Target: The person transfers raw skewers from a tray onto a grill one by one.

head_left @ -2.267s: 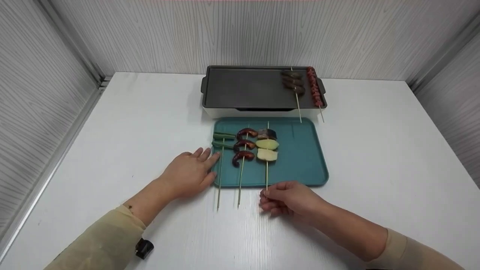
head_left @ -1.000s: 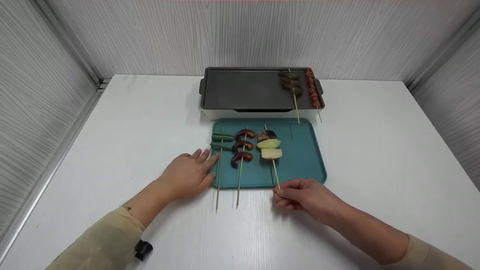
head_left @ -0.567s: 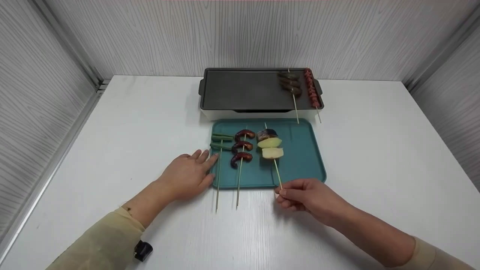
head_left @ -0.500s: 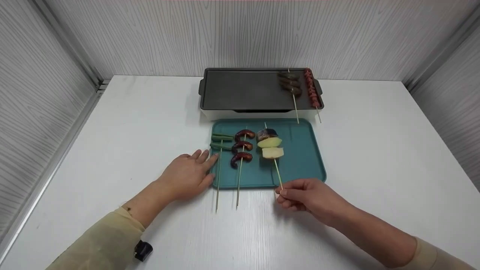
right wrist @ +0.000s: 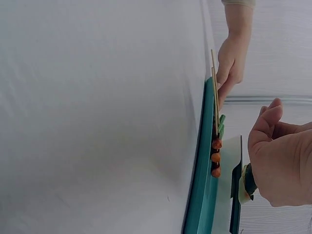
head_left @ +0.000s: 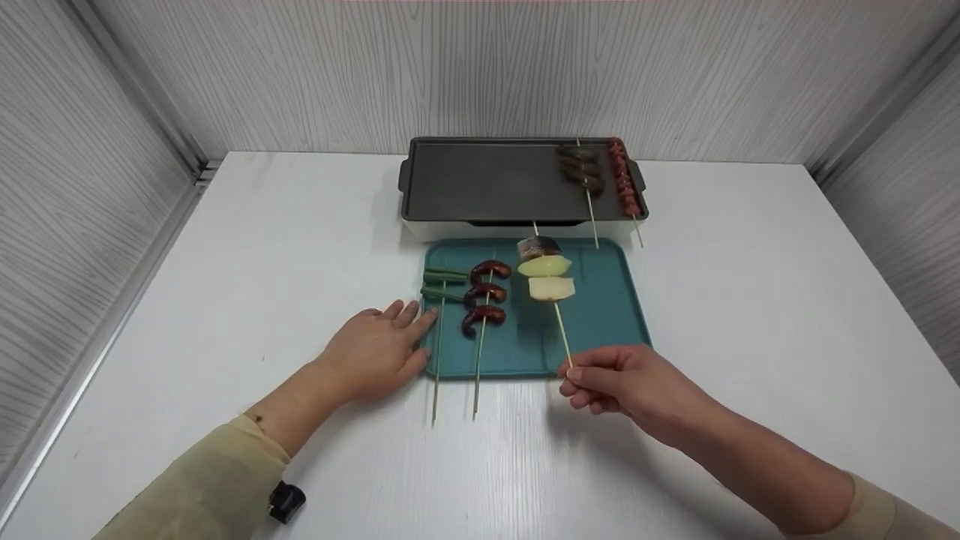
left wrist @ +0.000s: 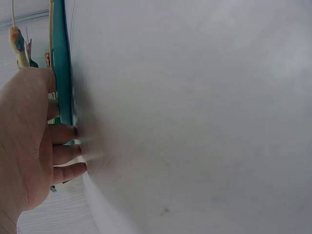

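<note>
My right hand [head_left: 626, 382] pinches the lower end of a skewer [head_left: 551, 287] threaded with a pale block, a light-green oval piece and a dark-skinned piece. This skewer is raised over the teal tray [head_left: 600, 330], its shadow falling below; its tip overlaps the grill's front in the head view. On the tray's left edge my left hand [head_left: 375, 349] rests with fingers extended. Beside those fingers lies a skewer of green stalks [head_left: 444, 277]. Right of it is a skewer of dark-red curled pieces [head_left: 486, 292]. In the right wrist view, the right hand [right wrist: 282, 156] mostly hides its skewer.
Behind the tray stands a grill [head_left: 480, 180] with a black plate and white base. On its right side lie a skewer of brown pieces [head_left: 583, 169] and a red skewer [head_left: 624, 176], handles overhanging the front. A small black object [head_left: 286, 501] shows by the left sleeve.
The right hand has lifted the mixed skewer off the tray, shifting it rightward, then up and forward toward the grill. The left hand has stayed at the tray's edge.
</note>
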`<state>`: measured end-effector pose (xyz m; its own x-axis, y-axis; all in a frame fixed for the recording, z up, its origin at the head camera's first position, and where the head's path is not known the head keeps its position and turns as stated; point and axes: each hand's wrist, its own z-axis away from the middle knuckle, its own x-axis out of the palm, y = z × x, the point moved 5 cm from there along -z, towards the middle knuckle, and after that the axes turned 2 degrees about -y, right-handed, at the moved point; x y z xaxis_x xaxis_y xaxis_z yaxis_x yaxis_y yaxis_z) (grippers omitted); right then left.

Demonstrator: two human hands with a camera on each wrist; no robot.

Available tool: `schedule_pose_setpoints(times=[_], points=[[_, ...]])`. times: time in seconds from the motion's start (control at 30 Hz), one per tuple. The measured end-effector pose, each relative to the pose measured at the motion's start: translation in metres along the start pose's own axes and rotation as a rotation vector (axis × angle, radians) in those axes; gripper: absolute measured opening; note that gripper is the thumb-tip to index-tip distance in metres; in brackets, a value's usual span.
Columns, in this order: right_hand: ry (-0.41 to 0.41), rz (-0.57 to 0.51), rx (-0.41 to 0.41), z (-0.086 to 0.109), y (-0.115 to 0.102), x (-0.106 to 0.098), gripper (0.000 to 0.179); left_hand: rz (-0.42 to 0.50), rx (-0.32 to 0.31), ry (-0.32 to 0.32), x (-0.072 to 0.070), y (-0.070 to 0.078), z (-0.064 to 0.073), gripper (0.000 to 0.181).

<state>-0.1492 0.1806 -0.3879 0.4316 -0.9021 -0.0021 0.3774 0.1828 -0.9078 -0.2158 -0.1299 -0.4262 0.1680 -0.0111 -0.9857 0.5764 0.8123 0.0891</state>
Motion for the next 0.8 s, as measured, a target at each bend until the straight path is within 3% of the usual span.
schedule_pose_setpoints(times=[0.3, 0.8], points=[[0.028, 0.004, -0.063, -0.009, -0.025, -0.007, 0.028, 0.011, -0.004, -0.006, 0.000, 0.001, 0.001, 0.061], [0.110, 0.013, -0.065, -0.057, -0.065, -0.025, 0.031, 0.002, -0.008, -0.004, 0.000, 0.001, 0.000, 0.061]])
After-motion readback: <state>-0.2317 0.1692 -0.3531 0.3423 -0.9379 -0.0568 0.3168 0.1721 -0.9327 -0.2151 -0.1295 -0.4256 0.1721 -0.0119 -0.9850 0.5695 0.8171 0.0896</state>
